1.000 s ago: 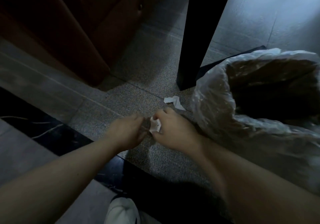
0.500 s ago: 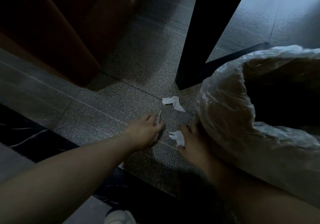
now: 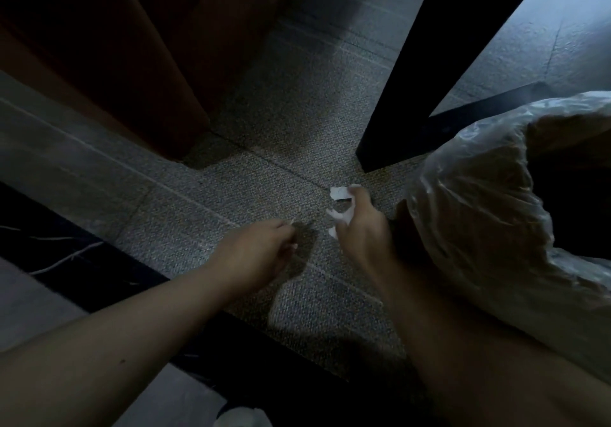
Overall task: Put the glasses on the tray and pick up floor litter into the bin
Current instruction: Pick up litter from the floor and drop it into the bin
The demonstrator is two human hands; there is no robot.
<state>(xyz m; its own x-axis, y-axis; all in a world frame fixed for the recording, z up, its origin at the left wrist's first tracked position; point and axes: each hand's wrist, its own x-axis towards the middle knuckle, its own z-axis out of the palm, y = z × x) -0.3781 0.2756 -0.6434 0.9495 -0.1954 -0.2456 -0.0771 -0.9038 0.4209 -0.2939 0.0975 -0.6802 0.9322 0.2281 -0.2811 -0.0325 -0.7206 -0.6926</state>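
Note:
Crouched over grey carpet, I see my right hand closed on crumpled white paper scraps. Its fingertips touch another white scrap that lies on the carpet in front of the dark table leg. My left hand hovers just left of it, fingers pinched together, with what looks like a thin pale sliver at the fingertips. The bin, lined with a clear plastic bag, stands right beside my right hand with its dark opening facing up. No glasses or tray are in view.
A black table leg rises just beyond the scrap. Brown wooden furniture fills the upper left. A dark marble strip borders the carpet on the left. My white shoe shows at the bottom edge.
My right hand, still holding paper, moved forward from beside the bin to the far scrap. My left hand stayed pinched and drifted slightly back. The view tilted a little.

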